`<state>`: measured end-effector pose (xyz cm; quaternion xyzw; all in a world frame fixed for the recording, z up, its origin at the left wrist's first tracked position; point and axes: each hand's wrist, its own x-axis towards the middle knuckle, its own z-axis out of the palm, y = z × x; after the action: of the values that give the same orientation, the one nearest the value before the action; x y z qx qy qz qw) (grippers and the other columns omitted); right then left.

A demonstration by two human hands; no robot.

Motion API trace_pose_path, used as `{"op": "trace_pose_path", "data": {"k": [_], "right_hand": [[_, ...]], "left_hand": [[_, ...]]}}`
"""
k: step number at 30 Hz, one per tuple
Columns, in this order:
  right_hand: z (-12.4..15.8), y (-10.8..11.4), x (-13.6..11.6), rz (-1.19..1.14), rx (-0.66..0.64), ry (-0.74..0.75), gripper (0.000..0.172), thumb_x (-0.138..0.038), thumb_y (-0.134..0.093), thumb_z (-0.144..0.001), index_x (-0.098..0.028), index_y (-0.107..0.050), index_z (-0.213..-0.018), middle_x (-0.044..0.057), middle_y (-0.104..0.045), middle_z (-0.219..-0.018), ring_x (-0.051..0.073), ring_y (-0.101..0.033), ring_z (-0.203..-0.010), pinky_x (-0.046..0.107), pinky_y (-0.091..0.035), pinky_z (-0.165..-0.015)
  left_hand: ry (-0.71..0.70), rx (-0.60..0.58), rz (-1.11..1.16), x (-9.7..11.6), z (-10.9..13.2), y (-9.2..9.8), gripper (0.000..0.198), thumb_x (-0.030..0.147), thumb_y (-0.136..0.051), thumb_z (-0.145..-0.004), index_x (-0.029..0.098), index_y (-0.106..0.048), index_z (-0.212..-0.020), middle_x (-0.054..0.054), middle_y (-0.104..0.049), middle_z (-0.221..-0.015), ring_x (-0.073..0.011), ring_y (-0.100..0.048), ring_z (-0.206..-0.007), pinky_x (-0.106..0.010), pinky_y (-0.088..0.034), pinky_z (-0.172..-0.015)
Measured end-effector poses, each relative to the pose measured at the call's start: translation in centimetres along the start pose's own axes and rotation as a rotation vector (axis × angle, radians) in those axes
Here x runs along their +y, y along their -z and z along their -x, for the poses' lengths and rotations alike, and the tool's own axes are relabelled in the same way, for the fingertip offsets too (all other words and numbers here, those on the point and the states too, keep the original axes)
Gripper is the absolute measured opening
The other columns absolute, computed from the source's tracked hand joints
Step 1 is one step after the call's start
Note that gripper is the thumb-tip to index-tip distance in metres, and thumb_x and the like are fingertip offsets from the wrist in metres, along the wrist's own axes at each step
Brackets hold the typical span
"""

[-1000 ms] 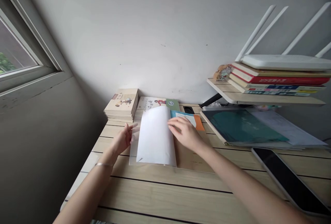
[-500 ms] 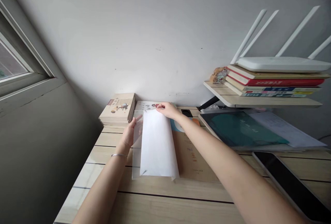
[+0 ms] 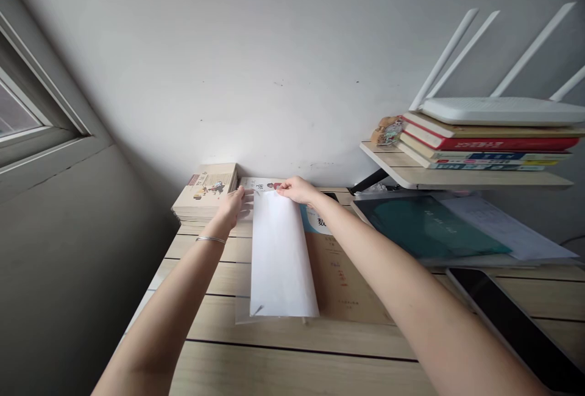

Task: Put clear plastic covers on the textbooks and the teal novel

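A white sheet, like a book's cover or page seen from its blank side, stands raised over a brown-covered book with a blue patch at its far end. Along the sheet's left side runs a clear plastic book cover. My left hand, a thin bracelet at its wrist, grips the plastic near its far left corner, the fingers showing through it. With thumb and fingertips my right hand pinches the white sheet's far edge. Where the plastic meets the book underneath is hidden.
A stack of small books stands at the far left, beside another book against the wall. To the right are a dark green folder, papers and a phone. A raised shelf holds books and a white router.
My left hand has slid away from me along the plastic to its far corner. My right hand still pinches the sheet's far edge and has barely moved.
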<state>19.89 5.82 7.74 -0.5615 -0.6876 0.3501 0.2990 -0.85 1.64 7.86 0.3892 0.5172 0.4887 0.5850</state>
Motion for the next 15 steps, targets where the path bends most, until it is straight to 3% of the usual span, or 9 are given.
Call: {"op": "trace_pose_path", "data": {"k": [8, 15], "right_hand": [[0.3, 0.7, -0.1, -0.063, -0.04, 0.023, 0.018, -0.033, -0.066, -0.066, -0.015, -0.065, -0.071, 0.003, -0.07, -0.085, 0.016, -0.06, -0.08, 0.025, -0.042, -0.074], [-0.5, 1.2, -0.1, -0.061, -0.084, 0.014, 0.016, -0.029, -0.07, -0.065, -0.015, -0.065, -0.071, 0.004, -0.07, -0.081, 0.017, -0.06, -0.079, 0.026, -0.043, -0.076]], "left_hand": [[0.071, 0.094, -0.034, 1.5, 1.6, -1.2, 0.014, 0.021, -0.059, -0.082, 0.015, -0.059, -0.07, 0.003, -0.047, -0.05, -0.009, -0.048, -0.042, -0.021, -0.045, -0.046], [0.044, 0.137, -0.04, 1.8, 1.5, -1.7, 0.019, 0.016, -0.058, -0.08, 0.016, -0.054, -0.061, 0.005, -0.041, -0.045, -0.0081, -0.045, -0.04, -0.018, -0.041, -0.042]]}}
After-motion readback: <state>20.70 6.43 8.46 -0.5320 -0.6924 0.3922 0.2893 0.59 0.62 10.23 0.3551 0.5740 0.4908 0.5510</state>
